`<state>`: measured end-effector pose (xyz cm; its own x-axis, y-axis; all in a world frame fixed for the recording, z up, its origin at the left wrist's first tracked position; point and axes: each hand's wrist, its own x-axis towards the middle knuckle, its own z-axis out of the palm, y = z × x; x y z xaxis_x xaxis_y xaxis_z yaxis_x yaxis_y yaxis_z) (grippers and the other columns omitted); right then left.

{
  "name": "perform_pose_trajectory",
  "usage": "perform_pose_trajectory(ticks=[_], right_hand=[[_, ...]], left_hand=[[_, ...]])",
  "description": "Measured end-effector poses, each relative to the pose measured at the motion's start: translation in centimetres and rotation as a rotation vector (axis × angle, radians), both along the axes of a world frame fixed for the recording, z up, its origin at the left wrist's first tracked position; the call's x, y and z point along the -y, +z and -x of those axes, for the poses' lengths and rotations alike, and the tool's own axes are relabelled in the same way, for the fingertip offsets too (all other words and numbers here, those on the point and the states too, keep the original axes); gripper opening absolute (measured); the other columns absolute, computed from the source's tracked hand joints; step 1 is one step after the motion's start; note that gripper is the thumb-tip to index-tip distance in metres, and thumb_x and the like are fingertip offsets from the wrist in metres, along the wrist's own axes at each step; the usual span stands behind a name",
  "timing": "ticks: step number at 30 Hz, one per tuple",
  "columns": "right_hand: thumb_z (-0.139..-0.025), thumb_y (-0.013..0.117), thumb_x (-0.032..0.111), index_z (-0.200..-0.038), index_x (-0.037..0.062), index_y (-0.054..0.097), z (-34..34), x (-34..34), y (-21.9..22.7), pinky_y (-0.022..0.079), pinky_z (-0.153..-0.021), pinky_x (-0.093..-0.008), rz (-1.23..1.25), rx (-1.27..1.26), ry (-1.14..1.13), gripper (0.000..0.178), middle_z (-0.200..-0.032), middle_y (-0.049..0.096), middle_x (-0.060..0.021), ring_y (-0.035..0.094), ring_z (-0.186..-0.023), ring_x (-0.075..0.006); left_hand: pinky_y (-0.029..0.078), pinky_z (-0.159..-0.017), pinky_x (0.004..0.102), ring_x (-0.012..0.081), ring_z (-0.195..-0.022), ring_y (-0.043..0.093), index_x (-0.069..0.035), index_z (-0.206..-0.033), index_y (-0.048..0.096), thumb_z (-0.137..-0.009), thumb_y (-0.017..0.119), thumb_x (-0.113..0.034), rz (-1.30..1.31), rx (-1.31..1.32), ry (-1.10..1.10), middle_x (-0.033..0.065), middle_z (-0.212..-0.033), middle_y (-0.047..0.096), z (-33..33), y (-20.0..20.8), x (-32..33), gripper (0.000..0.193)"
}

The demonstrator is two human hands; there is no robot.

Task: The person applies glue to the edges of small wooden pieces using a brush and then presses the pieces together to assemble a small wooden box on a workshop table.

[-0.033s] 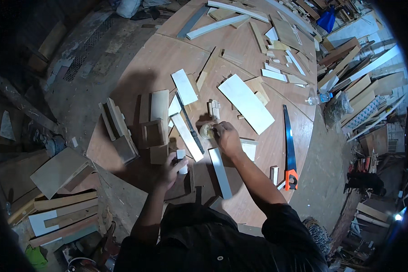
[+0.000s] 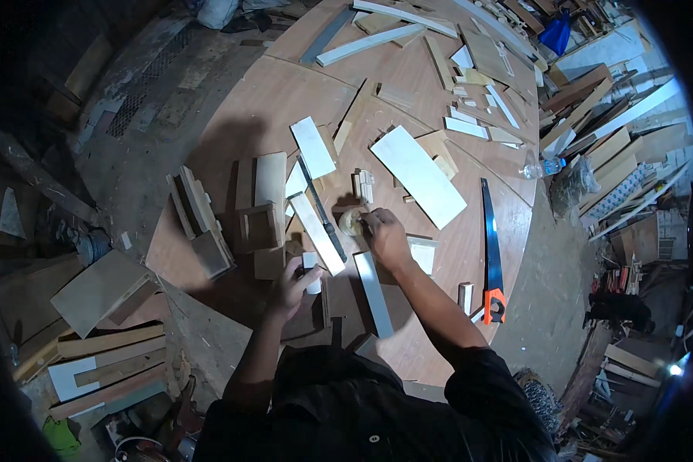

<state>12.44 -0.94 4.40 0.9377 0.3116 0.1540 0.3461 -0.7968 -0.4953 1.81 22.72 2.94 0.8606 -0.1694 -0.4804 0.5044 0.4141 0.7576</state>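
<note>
left hand [image 2: 292, 281] w/ firm grip on small white block [image 2: 311, 271] to steady it, right hand [image 2: 385, 235] fingers pinched in round tin [image 2: 352, 222] on tabletop [image 2: 269, 108], prob scooping

Plastic bottle [image 2: 543, 168]: lies on its side at the right edge of the round bench [image 2: 285, 92], just beyond the tip of the saw; clear body, a blue band of label round its middle, print too small to make out.
Blue bag [image 2: 556, 35]: far upper right, among stacked timber offcuts beyond the bench; bright blue, crumpled, roughly triangular.
Clear wrapping [image 2: 573, 185]: on the floor just right of the bottle; a grey, see-through, bunched plastic bag, contents unclear.
Green package [image 2: 61, 439]: lower left on the floor, by the boards; small, bright green, shape hard to tell.
Signs: none in view.
Screens: none in view.
</note>
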Motion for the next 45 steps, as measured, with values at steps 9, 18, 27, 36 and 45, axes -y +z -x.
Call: perform_pose_trajectory(ticks=[9,18,27,36,45], right_hand=[[-0.075,0.06,0.003,-0.096,0.001,0.071,-1.5,0.8,-1.8,0.052,-0.082,-0.0404,0.137,0.034,0.085,0.024,-0.092,0.064,-0.0151,0.06,-0.093,-0.0332],[-0.075,0.065,0.011,-0.091,0.0036,0.072,-2.0,0.3,-1.1,0.049,-0.075,-0.0367,0.256,0.028,0.093,0.019,-0.089,0.065,-0.0121,0.057,-0.084,-0.0288],[-0.073,0.069,0.011,-0.091,0.0029,0.072,-1.6,0.5,-0.7,0.049,-0.078,-0.0408,0.116,-0.081,0.045,0.02,-0.084,0.065,-0.0161,0.059,-0.08,-0.0328],[-0.078,0.066,0.007,-0.095,0.0005,0.072,-0.2,0.5,2.6,0.05,-0.078,-0.0429,-0.048,-0.047,-0.173,0.018,-0.086,0.066,-0.0184,0.061,-0.082,-0.036],[-0.085,0.066,0.008,-0.099,-0.0033,0.067,2.3,2.3,5.8,0.052,-0.074,-0.0345,-0.32,-0.09,-0.412,0.019,-0.085,0.069,-0.0149,0.066,-0.076,-0.0291]], left_hand=[[0.054,-0.073,0.0301,0.0218,-0.096,0.066,-0.004,-0.118,0.054,-0.095,0.062,-0.011,0.199,-0.197,0.021,0.0059,-0.105,0.061,-5.2,-3.8,4.3,0.025],[0.049,-0.069,0.0317,0.0304,-0.103,0.066,-0.007,-0.129,0.046,-0.097,0.057,-0.015,0.393,-0.168,0.107,0.0083,-0.112,0.057,-6.4,-6.6,6.5,0.035],[0.047,-0.071,0.0351,0.0313,-0.105,0.064,-0.007,-0.128,0.045,-0.098,0.057,-0.019,0.312,-0.091,0.165,0.0063,-0.112,0.055,-6.4,-7.5,8.1,0.035],[0.05,-0.073,0.038,0.0373,-0.114,0.061,-0.007,-0.136,0.043,-0.1,0.053,-0.019,0.367,-0.08,0.117,0.0057,-0.138,0.049,-6.1,-6.6,7.1,0.039],[0.051,-0.074,0.0389,0.0333,-0.114,0.062,-0.006,-0.134,0.044,-0.101,0.052,-0.029,0.085,-0.124,0.08,0.0105,-0.138,0.051,-3.9,-4.1,4.5,0.041]])
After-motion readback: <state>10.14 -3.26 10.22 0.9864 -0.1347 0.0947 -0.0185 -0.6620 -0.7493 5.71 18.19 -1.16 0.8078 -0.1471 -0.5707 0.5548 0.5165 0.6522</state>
